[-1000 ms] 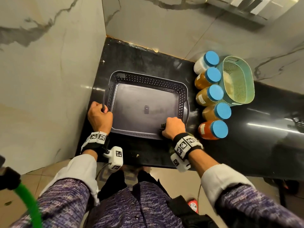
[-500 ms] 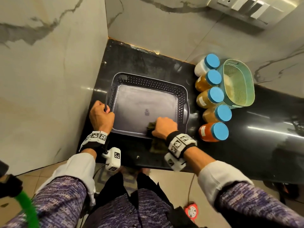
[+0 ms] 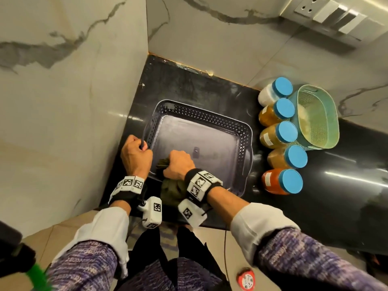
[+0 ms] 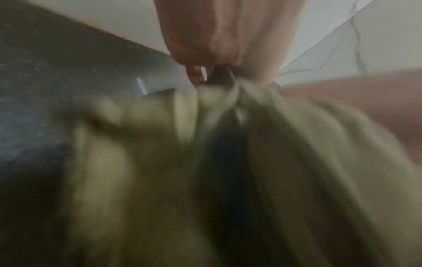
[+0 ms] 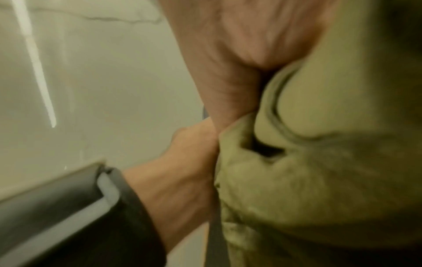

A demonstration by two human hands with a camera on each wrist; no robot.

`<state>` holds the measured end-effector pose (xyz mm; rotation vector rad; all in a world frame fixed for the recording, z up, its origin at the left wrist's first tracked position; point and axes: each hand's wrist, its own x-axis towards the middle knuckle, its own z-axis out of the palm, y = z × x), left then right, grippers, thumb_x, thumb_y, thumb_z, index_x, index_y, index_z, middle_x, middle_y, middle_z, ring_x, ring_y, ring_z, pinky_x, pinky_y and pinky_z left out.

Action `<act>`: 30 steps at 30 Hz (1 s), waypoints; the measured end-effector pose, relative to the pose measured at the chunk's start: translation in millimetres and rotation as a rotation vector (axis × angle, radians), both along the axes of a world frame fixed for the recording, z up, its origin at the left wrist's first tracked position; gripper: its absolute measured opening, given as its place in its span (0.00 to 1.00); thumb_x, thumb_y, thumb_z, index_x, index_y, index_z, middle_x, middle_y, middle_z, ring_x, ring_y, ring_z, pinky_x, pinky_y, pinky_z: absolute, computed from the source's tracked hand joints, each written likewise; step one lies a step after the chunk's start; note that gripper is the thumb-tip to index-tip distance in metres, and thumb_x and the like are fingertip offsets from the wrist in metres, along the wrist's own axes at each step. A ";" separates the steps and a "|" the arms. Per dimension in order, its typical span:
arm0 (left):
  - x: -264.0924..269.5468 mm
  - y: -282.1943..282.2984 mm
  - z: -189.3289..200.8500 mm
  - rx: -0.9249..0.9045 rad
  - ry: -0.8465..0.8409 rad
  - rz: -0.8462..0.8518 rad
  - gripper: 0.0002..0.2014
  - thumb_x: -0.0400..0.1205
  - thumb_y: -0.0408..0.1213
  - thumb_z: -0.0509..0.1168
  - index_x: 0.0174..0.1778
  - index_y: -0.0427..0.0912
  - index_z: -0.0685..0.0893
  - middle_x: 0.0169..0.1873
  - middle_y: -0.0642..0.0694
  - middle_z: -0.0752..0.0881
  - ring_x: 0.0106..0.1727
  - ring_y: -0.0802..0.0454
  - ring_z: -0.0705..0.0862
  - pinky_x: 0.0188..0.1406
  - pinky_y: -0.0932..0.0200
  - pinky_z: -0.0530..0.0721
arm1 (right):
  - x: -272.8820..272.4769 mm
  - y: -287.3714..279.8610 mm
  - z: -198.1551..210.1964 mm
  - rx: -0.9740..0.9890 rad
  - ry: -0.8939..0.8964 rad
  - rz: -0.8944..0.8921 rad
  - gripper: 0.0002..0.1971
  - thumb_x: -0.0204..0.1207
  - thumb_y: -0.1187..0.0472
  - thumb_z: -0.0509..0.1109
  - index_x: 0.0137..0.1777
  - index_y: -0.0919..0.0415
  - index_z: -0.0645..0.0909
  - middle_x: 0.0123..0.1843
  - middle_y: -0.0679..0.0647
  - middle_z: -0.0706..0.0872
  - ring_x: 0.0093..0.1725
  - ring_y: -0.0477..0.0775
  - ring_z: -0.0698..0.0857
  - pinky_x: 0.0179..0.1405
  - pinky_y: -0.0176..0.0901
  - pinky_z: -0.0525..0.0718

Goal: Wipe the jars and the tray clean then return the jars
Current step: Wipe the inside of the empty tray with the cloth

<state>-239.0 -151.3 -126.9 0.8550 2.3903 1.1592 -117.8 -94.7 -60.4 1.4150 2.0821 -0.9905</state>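
A dark grey perforated tray [image 3: 243, 131] lies on the black counter [image 3: 184, 87]. My left hand [image 3: 136, 153] grips the tray's left handle; in the left wrist view my left hand [image 4: 219, 45] is curled round the dark rim. My right hand [image 3: 179, 163] grips an olive-green cloth [image 3: 171, 191] on the tray's near left edge, right beside the left hand. In the right wrist view the cloth [image 5: 319, 153] fills the frame beneath my right hand [image 5: 242, 54]. Several blue-lidded jars [image 3: 282, 131] stand in a column to the right of the tray.
A green perforated basket [image 3: 327, 114] stands right of the jars, against the back wall. Marble walls close the counter's left and back sides. The counter's front edge runs just under my wrists. A wall socket [image 3: 306, 7] sits at top right.
My right hand slid the cloth leftward along the tray's near edge, from its right corner to beside the left hand. The left hand kept its grip on the handle.
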 end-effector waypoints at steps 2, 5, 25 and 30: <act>-0.5 -0.1 1.4 0.005 -0.043 0.031 0.08 0.67 0.19 0.63 0.27 0.35 0.76 0.34 0.37 0.80 0.33 0.37 0.77 0.33 0.50 0.69 | -23.8 2.4 -2.6 -0.037 0.062 -0.055 0.14 0.76 0.55 0.76 0.54 0.65 0.82 0.61 0.69 0.89 0.61 0.72 0.88 0.50 0.51 0.84; 13.2 -8.3 6.6 -0.008 -0.111 0.178 0.07 0.68 0.19 0.64 0.31 0.35 0.76 0.33 0.32 0.82 0.36 0.31 0.81 0.35 0.42 0.74 | -32.5 5.7 -1.6 0.025 0.038 0.079 0.14 0.79 0.50 0.75 0.52 0.61 0.81 0.59 0.67 0.89 0.61 0.71 0.88 0.51 0.52 0.84; -7.9 65.2 34.4 -0.249 -0.041 -0.177 0.05 0.70 0.28 0.72 0.39 0.38 0.83 0.39 0.30 0.88 0.43 0.26 0.83 0.40 0.44 0.78 | 73.4 51.4 23.6 0.335 -0.353 0.665 0.12 0.84 0.63 0.67 0.63 0.58 0.88 0.63 0.58 0.91 0.65 0.66 0.90 0.60 0.52 0.86; -0.2 55.4 21.5 -0.147 -0.074 -0.011 0.16 0.66 0.23 0.68 0.27 0.42 0.65 0.26 0.38 0.70 0.34 0.35 0.64 0.32 0.42 0.68 | 78.8 49.8 14.1 0.283 -0.338 0.429 0.13 0.82 0.63 0.69 0.65 0.61 0.87 0.64 0.62 0.91 0.67 0.68 0.88 0.63 0.55 0.86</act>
